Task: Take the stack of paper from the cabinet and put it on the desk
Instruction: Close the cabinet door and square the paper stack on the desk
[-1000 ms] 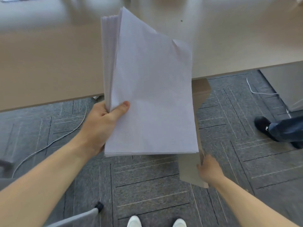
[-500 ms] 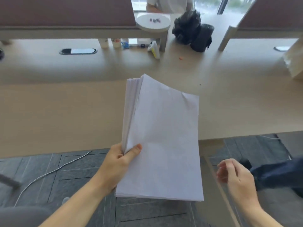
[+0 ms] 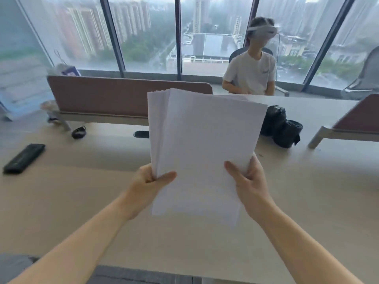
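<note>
A thick stack of white paper is held tilted up in the air above the light wooden desk, in the middle of the view. My left hand grips its lower left edge, thumb on the front sheet. My right hand holds the lower right edge, thumb on the front and fingers behind. The sheets are fanned slightly at the top left. The cabinet is out of view.
A flat black case lies at the desk's left. Black bags sit behind the paper on the right. Brown divider panels run along the desk's back. A person in a white shirt sits opposite, before tall windows.
My view has risen from the floor and desk edge to the desk top and windows. The paper moved up over the desk. My right hand, free before, now grips the stack.
</note>
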Motion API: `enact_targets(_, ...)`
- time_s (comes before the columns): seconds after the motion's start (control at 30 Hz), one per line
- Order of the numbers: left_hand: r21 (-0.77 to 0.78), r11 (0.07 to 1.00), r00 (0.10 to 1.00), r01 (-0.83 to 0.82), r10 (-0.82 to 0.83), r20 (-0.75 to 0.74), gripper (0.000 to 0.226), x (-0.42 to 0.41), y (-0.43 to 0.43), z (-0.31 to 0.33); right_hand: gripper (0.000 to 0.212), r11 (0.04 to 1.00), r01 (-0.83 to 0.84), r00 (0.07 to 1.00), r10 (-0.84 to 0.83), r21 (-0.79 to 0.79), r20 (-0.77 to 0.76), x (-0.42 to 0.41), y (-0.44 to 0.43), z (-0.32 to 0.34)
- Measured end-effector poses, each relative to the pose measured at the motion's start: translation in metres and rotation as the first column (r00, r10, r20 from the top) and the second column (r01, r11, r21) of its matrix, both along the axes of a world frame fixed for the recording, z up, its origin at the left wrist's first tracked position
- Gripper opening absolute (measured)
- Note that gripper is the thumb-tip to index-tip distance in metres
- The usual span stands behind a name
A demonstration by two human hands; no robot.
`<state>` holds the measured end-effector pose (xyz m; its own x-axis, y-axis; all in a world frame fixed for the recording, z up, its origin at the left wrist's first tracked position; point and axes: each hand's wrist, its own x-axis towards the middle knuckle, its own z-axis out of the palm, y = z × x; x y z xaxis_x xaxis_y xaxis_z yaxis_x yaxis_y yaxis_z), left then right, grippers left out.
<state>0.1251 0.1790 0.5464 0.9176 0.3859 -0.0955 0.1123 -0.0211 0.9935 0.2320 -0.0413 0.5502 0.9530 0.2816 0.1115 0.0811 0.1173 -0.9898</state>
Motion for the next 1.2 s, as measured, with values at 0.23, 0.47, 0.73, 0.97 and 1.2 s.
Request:
enact_targets(0.23, 0.011, 0.966, 0.965, -0.258, 0.257, 0.047, 0.025, 0.036, 0.054, -0.059, 0.040, 0.996, -0.067, 0.992, 0.061, 0.054, 0.115, 0.025, 0.069, -0.051)
enact_targets(0.47, -0.051, 0.988, 0.981, -0.148, 0.140, -0.133, 0.035, 0.027, 0.077, -0.114, 0.034, 0.988, -0.133, 0.991, 0.131, -0.080, -0.028, 0.028, 0.085, -0.114)
enact_targets(0.73, -0.040, 0.980, 0.978, -0.194, 0.197, 0.063, 0.044, 0.031, 0.078, -0.083, 0.035, 0.995, -0.072, 0.997, 0.069, -0.076, -0.041, 0.037, 0.092, -0.109)
enact_targets(0.97, -0.077, 0.977, 0.972, -0.197, 0.205, 0.113, 0.045, 0.040, 0.077, -0.085, 0.027, 0.996, -0.068, 0.997, 0.067, -0.062, -0.026, 0.041, 0.096, -0.113)
enact_targets(1.2, -0.125, 0.984, 0.975, -0.125, 0.145, 0.167, 0.038, 0.057, 0.080, -0.092, 0.030, 0.999, -0.009, 0.998, 0.012, -0.041, 0.059, 0.046, 0.088, -0.117)
